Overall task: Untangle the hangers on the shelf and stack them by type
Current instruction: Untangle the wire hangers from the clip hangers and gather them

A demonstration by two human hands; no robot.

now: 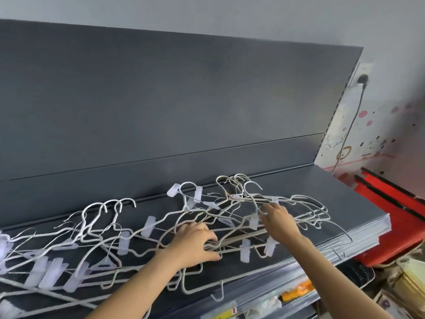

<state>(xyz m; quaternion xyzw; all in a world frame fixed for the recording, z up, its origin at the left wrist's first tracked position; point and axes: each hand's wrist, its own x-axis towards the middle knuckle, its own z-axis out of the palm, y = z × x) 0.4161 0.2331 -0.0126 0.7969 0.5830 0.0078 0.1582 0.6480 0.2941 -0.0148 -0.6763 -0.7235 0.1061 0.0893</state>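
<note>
Fingers point(210, 239) of the left hand point(195, 240) curl round a bundle of wires low in the tangle of hangers point(230, 210), the thumb closing from beneath. Fingers point(268, 208) of the right hand point(280, 221) come together on a single wire just beside a translucent clip point(254, 221); the exact contact is partly hidden. The tangle lies on the right half of the dark shelf point(333, 203), hooks pointing toward the back panel point(161, 100). A looser heap of hangers point(92, 238) extends to the left. Plain wire frames and clip-bearing frames are interleaved in both, and no sorted stack is evident, so the work appears to be at an early stage.

Probable hazards: hooks remain interlocked, so a pull on one wire may drag neighbouring frames with it. Lower bars point(190, 291) already reach the front lip of the shelf, and a sideways or forward tug could tip them over the edge. Clips may snag on crossing wires and pop off or bend the frame if forced.
</note>
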